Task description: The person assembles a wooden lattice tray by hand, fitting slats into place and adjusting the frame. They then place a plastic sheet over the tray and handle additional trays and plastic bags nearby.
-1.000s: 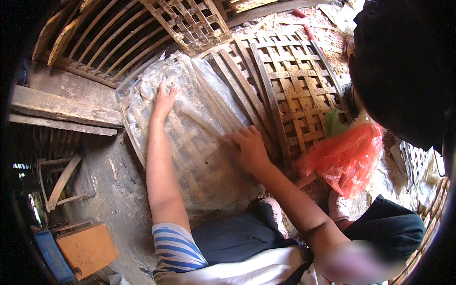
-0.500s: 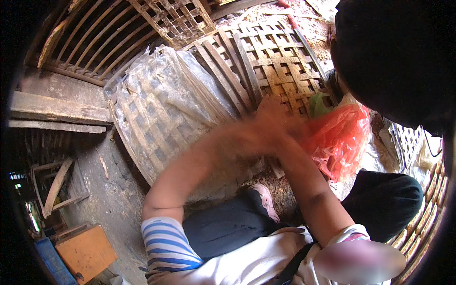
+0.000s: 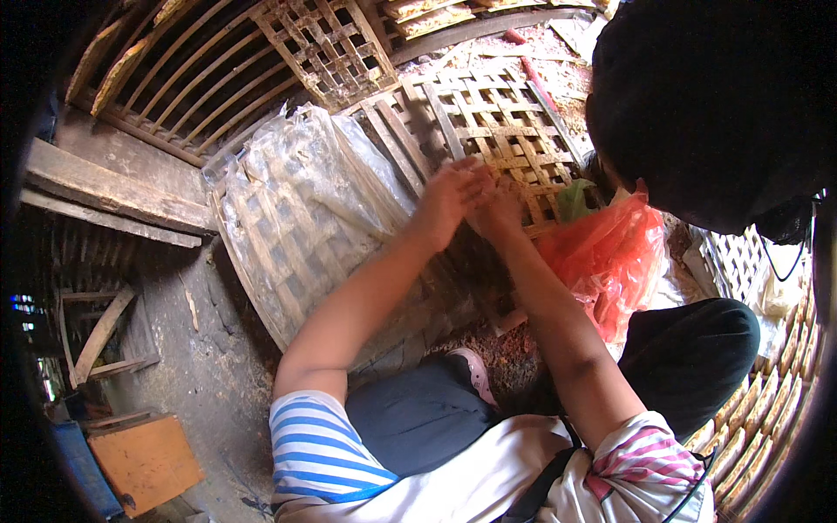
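Note:
My left hand point(image 3: 443, 205) and my right hand point(image 3: 499, 212) meet in front of me, the left one's fingers bent in towards the right one. Whatever lies between them, if anything, is hidden. The right hand's fingers are partly covered and blurred. Both hands are over the near left edge of a woven bamboo rack point(image 3: 510, 131). Under my left forearm lies another woven panel, covered by a dusty clear plastic sheet point(image 3: 301, 183). A crumpled red plastic bag point(image 3: 602, 257) sits beside my right forearm, with a green leaf-like piece point(image 3: 574, 200) at its far side.
A large black shape point(image 3: 706, 113), seemingly a person close by, blocks the upper right. Slatted racks point(image 3: 200, 78) stand at the far left, near a wooden beam point(image 3: 113, 196). Filled slatted trays point(image 3: 758, 418) lie at right. An orange box point(image 3: 146, 464) stands at lower left.
My hands were strongly blurred and crossing; now they are clearer and close together, slightly further left. The view has shifted a little. The black shape at upper right has moved leftward.

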Demonstrator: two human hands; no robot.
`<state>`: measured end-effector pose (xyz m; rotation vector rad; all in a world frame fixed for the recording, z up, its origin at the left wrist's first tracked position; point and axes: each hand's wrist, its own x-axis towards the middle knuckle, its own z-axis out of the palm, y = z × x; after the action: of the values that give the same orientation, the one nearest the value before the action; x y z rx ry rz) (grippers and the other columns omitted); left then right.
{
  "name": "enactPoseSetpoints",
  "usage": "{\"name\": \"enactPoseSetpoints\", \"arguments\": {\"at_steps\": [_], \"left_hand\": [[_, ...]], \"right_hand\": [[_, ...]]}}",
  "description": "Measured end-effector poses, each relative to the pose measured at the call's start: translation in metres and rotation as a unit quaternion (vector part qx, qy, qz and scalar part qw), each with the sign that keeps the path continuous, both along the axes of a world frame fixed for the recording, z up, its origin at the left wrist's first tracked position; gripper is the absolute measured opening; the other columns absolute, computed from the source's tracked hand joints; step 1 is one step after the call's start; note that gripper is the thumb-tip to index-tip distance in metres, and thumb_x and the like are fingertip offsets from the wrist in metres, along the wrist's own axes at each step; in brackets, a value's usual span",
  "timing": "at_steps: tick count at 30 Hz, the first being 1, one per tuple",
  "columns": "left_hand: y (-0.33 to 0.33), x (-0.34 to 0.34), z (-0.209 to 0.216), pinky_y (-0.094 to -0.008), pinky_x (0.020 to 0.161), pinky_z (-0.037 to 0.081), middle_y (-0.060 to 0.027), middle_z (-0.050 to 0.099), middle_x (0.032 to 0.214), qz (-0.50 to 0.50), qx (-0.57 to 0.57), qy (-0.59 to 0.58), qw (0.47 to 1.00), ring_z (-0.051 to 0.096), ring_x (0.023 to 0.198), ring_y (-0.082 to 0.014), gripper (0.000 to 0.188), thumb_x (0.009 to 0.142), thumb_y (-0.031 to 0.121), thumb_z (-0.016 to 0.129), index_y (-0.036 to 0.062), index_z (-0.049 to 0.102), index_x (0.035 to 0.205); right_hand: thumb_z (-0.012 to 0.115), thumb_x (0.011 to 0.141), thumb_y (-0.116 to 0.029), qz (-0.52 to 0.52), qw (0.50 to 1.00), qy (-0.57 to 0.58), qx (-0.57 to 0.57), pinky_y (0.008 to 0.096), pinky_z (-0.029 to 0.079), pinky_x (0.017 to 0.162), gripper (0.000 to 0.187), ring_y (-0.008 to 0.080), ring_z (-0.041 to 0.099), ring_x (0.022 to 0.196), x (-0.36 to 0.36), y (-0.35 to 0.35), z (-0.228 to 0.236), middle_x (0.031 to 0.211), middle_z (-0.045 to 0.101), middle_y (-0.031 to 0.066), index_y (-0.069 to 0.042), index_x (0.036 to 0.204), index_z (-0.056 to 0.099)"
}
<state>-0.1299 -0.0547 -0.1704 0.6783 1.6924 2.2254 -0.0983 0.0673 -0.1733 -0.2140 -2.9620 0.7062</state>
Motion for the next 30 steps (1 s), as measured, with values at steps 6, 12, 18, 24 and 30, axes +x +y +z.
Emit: {"name": "enactPoseSetpoints", "arguments": {"at_steps": [6, 12, 18, 24, 30], "left_hand": [[-0.017, -0.03, 0.057, -0.0392, 0.103, 0.034, -0.0167, 0.043, 0.137, 0.125, -0.063, -0.192, 0.971, 0.04, 0.129, -0.0305, 0.071, 0.085, 0.046, 0.063, 0.0035, 0.038, 0.135], [0.016, -0.051, 0.104, -0.042, 0.098, 0.039, -0.0161, 0.049, 0.127, 0.128, -0.097, -0.068, 0.985, 0.046, 0.123, -0.0314, 0.079, 0.082, 0.047, 0.069, -0.001, 0.035, 0.135], [0.017, -0.025, 0.16, -0.0348, 0.079, 0.06, -0.024, 0.053, 0.114, 0.262, 0.007, 0.088, 0.961, 0.065, 0.093, -0.0276, 0.042, 0.094, 0.012, 0.051, -0.0069, 0.037, 0.129], [0.004, 0.005, 0.193, -0.0421, 0.086, 0.058, -0.0224, 0.043, 0.125, 0.368, 0.069, 0.226, 0.899, 0.062, 0.101, -0.0319, 0.038, 0.095, 0.002, 0.048, 0.0007, 0.032, 0.13], [0.002, -0.002, 0.139, -0.0449, 0.086, 0.058, -0.0229, 0.043, 0.123, 0.419, 0.053, 0.215, 0.881, 0.062, 0.101, -0.0355, 0.04, 0.096, 0.009, 0.049, 0.0002, 0.029, 0.13]], "right_hand": [[0.07, 0.072, -0.04, -0.072, 0.996, 0.008, -0.052, 0.054, 0.024, 0.109, 0.064, 0.0438, 0.031, 0.13, 0.001, 0.025, 0.04, 0.134, 0.04, 0.0255, 0.003, 0.116, 0.052], [0.072, 0.068, -0.031, -0.004, 0.979, 0.199, 0.044, 0.063, 0.013, 0.109, 0.055, 0.0454, 0.02, 0.136, 0.051, 0.002, 0.067, 0.134, 0.036, 0.0243, 0.0, 0.107, 0.05], [0.072, 0.07, -0.031, 0.093, 0.959, 0.267, -0.022, 0.0629, 0.013, 0.109, 0.055, 0.0483, 0.019, 0.135, 0.073, -0.011, 0.096, 0.134, 0.035, 0.0236, -0.002, 0.111, 0.049], [0.072, 0.077, -0.031, 0.162, 0.924, 0.315, -0.143, 0.0561, 0.024, 0.106, 0.048, 0.0449, 0.03, 0.131, 0.041, -0.003, 0.101, 0.132, 0.039, 0.02, -0.007, 0.113, 0.051], [0.07, 0.083, -0.018, 0.035, 0.947, 0.151, -0.28, 0.0346, 0.045, 0.085, 0.026, 0.0246, 0.057, 0.101, 0.032, 0.006, 0.054, 0.104, 0.058, 0.012, -0.005, 0.103, 0.059]]}}
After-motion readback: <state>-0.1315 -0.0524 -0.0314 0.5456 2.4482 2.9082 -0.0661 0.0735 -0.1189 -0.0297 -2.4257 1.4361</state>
